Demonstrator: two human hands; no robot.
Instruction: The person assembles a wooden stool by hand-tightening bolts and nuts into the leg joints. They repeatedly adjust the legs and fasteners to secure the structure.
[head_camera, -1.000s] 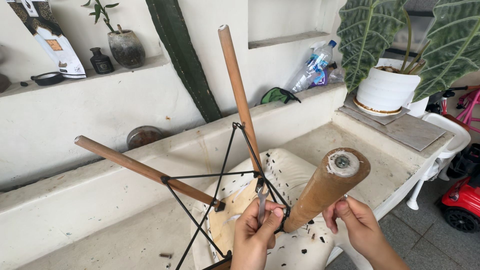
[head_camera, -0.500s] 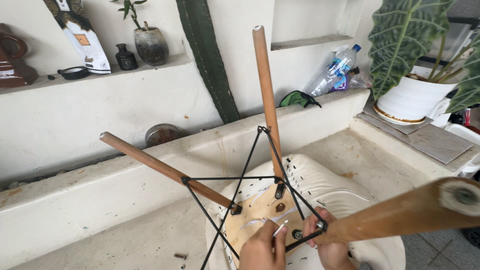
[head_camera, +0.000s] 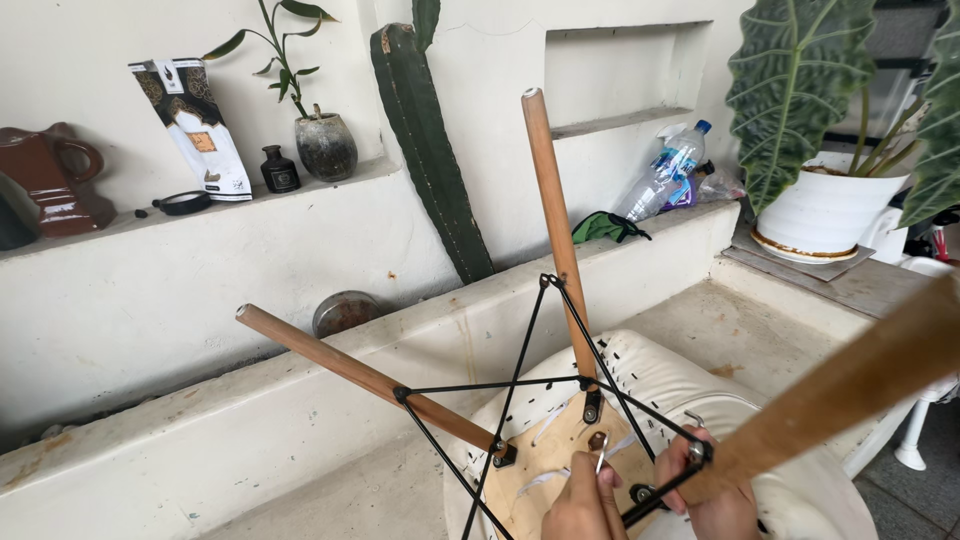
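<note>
White plastered ledges and a concrete bench (head_camera: 300, 440) frame the scene; potted plant (head_camera: 825, 215) at right. Upturned white chair seat (head_camera: 700, 400) lies on bench, black wire bracing (head_camera: 520, 385) and wooden legs pointing up. Left hand (head_camera: 585, 500) pinches a thin metal tool (head_camera: 601, 462), possibly a hex key, at the wooden underside plate. Right hand (head_camera: 715, 490) is closed round the near wooden leg (head_camera: 850, 390), blurred.

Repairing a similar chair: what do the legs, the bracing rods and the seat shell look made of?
Legs: wood, seemingly, with a smooth brown matte finish and rounded ends. Bracing rods: thin black metal wire, probably painted. Seat shell: looks like off-white moulded plastic, scuffed with dark marks.
</note>
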